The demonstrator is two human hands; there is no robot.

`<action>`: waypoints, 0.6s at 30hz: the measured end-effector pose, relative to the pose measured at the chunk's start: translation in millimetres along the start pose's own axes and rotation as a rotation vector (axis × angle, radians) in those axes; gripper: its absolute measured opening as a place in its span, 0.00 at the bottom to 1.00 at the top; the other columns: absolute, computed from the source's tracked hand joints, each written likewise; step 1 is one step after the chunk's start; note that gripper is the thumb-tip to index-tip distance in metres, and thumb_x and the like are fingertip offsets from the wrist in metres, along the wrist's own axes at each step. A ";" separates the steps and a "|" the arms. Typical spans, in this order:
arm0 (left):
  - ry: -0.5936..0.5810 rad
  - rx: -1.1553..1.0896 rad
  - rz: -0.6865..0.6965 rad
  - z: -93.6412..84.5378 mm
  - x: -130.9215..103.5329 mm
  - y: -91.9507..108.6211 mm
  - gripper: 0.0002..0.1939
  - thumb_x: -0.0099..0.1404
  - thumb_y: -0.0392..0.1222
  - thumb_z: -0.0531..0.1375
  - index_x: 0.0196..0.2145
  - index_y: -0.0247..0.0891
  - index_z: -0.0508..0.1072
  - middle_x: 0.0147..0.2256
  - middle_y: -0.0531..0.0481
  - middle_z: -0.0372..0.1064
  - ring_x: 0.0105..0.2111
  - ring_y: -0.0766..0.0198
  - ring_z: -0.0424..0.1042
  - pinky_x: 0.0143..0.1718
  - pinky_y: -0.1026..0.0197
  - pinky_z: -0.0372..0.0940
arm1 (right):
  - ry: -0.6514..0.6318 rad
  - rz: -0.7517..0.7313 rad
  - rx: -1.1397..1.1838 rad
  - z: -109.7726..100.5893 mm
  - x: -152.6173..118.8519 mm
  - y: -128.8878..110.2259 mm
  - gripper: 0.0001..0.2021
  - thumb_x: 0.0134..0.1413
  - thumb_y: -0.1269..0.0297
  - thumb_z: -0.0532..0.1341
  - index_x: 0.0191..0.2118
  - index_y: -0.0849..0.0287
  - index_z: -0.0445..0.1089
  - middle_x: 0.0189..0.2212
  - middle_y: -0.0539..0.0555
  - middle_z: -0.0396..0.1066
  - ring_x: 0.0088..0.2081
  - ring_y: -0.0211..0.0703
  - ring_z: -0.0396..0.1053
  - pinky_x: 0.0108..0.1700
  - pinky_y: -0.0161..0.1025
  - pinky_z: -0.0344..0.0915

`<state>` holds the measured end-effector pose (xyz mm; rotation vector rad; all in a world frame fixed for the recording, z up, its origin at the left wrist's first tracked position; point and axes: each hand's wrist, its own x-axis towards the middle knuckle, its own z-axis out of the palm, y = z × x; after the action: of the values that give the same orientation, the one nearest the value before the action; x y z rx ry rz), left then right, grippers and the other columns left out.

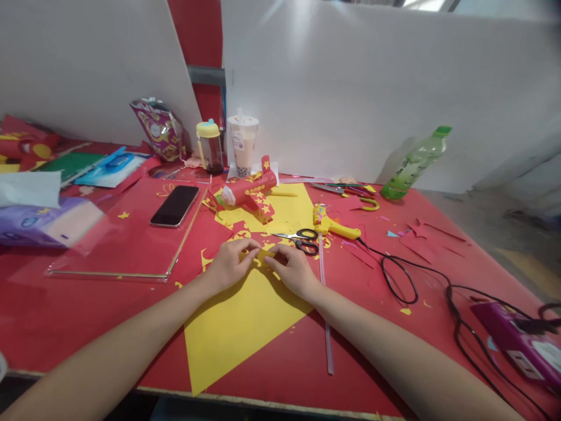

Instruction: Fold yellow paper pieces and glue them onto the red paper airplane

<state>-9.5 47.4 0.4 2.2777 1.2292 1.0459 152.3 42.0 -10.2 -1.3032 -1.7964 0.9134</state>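
Yellow paper, a small pc (263,255), is held btwn both hands, just above the big yellow sheet (236,327), around the middle of the tabletop (144,321) counted from its left & right edges. L hand (232,260) pinches the left end, thumb against index; R hand (293,269) does the same at the right end, so fingers on both sides are closed on it. Rolled or folded, can't tell. Gripping both ends prob. keeps so light a bit steady, thumbs placed to press along it.

Pose: bare forearms slant in from the two near corners & converge in a wide V, wrists low over the sheet, R one crossing above the clear glue stick (329,351). Whether they rest on anything, can't tell.

Sheet lies askew, one corner reaching the near edge, prob. kept under the hands as stock. Scissors (302,235) lie just beyond R hand, handles toward the right edge, which likely suits a quick R-hand grab. Glue gun (335,225) is a bit further right, its cord heading to the right edge. Red paper plane (249,192) sits toward the far edge, prob. parked out of the way; phone (175,206) likewise, toward the left edge
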 end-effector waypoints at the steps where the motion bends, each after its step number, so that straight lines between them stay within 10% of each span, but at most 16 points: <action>1: -0.002 -0.002 -0.004 0.1 -0.2 -0.4 0.05 0.59 0.36 0.52 0.29 0.36 0.68 0.27 0.51 0.71 0.27 0.65 0.70 0.30 0.64 0.64 | 0.002 -0.002 -0.002 -0.2 -0.1 -1.1 0.05 0.45 0.68 0.57 0.22 0.60 0.64 0.18 0.47 0.63 0.21 0.34 0.58 0.25 0.32 0.55; 18: -0.058 -0.013 -0.071 0.5 -0.2 0.8 0.06 0.59 0.35 0.52 0.29 0.36 0.68 0.26 0.51 0.70 0.27 0.66 0.69 0.29 0.65 0.62 | -0.016 0.008 -0.048 -2.3 -0.6 -7.1 0.04 0.45 0.71 0.57 0.23 0.61 0.65 0.18 0.47 0.62 0.21 0.33 0.57 0.26 0.31 0.54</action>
<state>-8.8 46.9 0.4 2.2212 1.2665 0.9539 151.2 40.1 -3.1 -1.3375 -1.8375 0.8922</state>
